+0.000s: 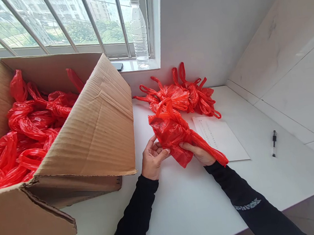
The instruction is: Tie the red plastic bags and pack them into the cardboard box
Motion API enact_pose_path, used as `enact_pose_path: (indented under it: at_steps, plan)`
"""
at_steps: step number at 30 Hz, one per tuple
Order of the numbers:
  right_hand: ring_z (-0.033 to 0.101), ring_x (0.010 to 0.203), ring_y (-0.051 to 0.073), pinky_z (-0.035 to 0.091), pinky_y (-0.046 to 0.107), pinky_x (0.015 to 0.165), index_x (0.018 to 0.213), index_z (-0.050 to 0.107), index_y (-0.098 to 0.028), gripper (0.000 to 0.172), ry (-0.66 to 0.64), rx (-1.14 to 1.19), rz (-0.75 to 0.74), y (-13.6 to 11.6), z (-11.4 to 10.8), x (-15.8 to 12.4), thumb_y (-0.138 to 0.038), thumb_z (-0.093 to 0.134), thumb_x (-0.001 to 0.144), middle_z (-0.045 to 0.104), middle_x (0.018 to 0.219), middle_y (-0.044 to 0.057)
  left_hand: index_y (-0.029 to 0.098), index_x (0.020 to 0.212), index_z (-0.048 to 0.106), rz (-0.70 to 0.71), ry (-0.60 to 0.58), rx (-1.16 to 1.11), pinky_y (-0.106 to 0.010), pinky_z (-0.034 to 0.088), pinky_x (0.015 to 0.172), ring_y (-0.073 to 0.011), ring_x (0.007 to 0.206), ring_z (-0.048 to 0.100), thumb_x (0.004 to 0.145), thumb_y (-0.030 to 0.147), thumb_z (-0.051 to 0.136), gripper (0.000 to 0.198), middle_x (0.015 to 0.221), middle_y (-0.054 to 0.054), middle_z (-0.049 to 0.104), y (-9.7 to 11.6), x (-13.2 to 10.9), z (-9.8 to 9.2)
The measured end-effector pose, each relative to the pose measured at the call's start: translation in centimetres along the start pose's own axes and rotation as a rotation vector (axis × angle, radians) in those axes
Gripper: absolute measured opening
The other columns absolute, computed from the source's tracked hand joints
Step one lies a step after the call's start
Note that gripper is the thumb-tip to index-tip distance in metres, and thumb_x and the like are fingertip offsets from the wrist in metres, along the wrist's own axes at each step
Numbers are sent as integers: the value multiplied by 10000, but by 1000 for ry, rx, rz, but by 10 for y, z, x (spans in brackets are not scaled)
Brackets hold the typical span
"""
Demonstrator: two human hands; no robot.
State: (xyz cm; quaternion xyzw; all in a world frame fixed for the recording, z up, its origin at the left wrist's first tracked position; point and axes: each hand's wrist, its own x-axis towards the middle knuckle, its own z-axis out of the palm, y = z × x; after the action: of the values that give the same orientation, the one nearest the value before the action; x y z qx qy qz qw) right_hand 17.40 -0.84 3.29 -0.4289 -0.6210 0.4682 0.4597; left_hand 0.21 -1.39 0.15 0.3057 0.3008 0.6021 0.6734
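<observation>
A knotted red plastic bag (171, 129) is held between my two hands above the white table (177, 205). My left hand (153, 157) grips its left side, thumb towards the front. On the right, my right hand (198, 152) has its fingers under the bag and its thumb on the front. The bag's twisted handle trails over my right wrist. What the bag contains is hidden by the crumpled plastic. Just behind it, several more knotted red bags (177, 94) lie heaped against the wall.
An open cardboard box (96, 127) full of red bags (30, 119) stands at the left, its flap leaning towards my left hand. A printed paper sheet (226, 140) and a pen (274, 143) lie to the right. A water bottle (139, 31) and a phone (117, 66) are on the windowsill.
</observation>
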Motion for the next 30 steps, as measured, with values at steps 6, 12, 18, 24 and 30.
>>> enact_pose_path:
  at_steps: [6,12,18,24,30]
  plan:
    - [610,1020,270,497,425,906,1219,495,-256,536,28,-90,-53,-5,-2,-4,-356,747,756,630,1156,57,248,1257,579,9,-75,-70,-334,512,834,-218,1023,609,798,271,674,470,1141,-66,649,4,-3,6]
    - [553,1168,277,434,442,1007,1312,526,-274,423,-168,37,-21,-14,-1,-11,-434,459,927,615,1233,57,190,1154,620,-20,-28,-147,-340,497,822,-252,1037,619,824,371,672,381,1124,-86,668,11,-5,11]
    - [491,1242,334,422,505,1016,1294,581,-273,517,-285,101,-20,-14,-11,-11,-356,569,784,595,1312,37,208,1120,647,-31,-8,-211,-342,492,817,-260,1039,623,810,363,677,347,1057,-64,692,12,-5,9]
    - [459,1309,284,386,461,1087,1427,430,-326,635,-385,39,-7,-26,-12,-12,-346,624,823,513,1414,16,228,1224,589,15,-129,-161,-380,482,867,-288,1100,591,783,432,705,499,1093,-88,668,14,-8,11]
    - [517,1257,287,468,455,1010,1450,390,-351,646,-450,143,-14,-25,-10,-15,-596,522,867,506,1418,36,212,1107,648,22,-79,-131,-366,500,816,-280,1025,610,746,376,735,405,1012,-75,674,9,-7,6]
